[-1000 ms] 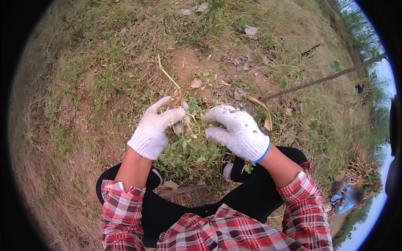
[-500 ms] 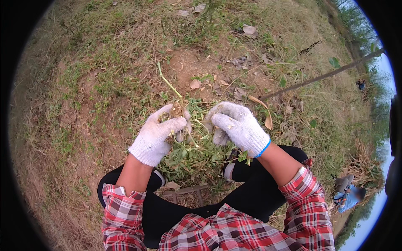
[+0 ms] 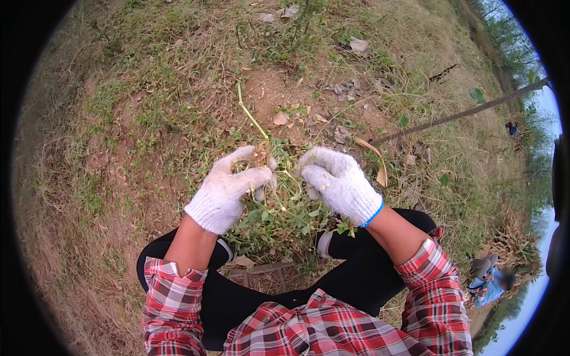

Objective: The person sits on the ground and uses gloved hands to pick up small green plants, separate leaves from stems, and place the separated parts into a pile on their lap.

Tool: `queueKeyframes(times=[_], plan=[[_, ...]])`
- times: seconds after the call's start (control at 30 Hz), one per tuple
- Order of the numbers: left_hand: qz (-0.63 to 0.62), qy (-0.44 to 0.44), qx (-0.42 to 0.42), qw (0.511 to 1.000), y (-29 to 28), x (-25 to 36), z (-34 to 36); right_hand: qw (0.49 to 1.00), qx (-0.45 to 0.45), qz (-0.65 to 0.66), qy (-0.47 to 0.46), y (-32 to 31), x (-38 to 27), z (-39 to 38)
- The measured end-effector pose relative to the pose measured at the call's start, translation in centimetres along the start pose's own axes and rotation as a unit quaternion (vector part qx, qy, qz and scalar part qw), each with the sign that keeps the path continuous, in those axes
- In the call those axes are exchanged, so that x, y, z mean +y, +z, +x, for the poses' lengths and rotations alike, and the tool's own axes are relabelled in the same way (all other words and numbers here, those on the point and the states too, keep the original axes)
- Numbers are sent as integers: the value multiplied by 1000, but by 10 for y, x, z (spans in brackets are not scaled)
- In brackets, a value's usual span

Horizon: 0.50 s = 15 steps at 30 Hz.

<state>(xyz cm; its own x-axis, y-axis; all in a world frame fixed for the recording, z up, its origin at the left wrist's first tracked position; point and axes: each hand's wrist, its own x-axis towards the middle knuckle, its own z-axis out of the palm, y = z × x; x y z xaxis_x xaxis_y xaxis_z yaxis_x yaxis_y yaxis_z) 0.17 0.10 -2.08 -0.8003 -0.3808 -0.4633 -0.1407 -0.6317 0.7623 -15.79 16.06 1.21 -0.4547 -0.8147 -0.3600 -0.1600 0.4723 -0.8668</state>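
Thumb and fingers of the right hand (image 3: 338, 181), gloved in white at three o'clock, now press together, and the gap that shows between them a second ago is gone. That change leaves both hands drawn in on one small tangle of plant, with a thin pale stem (image 3: 286, 173) spanning the space toward the right fingertips; whether they actually pinch it is hard to tell, since the glove hides its end. At nine o'clock the left hand (image 3: 228, 187), also gloved, sits only slightly nearer the centre than before, its thumb and fingers pinching the lower end of a pale green stalk (image 3: 252, 114), which points toward eleven o'clock. Leafy greenery (image 3: 282, 221) lies below the hands at six o'clock. A curled dry leaf (image 3: 382, 175) rests beyond the right hand at three o'clock, a brown stick (image 3: 457, 115) slants toward two o'clock, and a person in blue (image 3: 488, 289) is well apart at four o'clock
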Motion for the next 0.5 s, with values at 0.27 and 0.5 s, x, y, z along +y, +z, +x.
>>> queueKeyframes(times=[0.27,0.5], plan=[[-21,7,-17,1000,-3,0,3,994,21,95,45,-6,-5,0],[4,19,-17,1000,-7,8,0,993,98,67,13,-21,1,8]])
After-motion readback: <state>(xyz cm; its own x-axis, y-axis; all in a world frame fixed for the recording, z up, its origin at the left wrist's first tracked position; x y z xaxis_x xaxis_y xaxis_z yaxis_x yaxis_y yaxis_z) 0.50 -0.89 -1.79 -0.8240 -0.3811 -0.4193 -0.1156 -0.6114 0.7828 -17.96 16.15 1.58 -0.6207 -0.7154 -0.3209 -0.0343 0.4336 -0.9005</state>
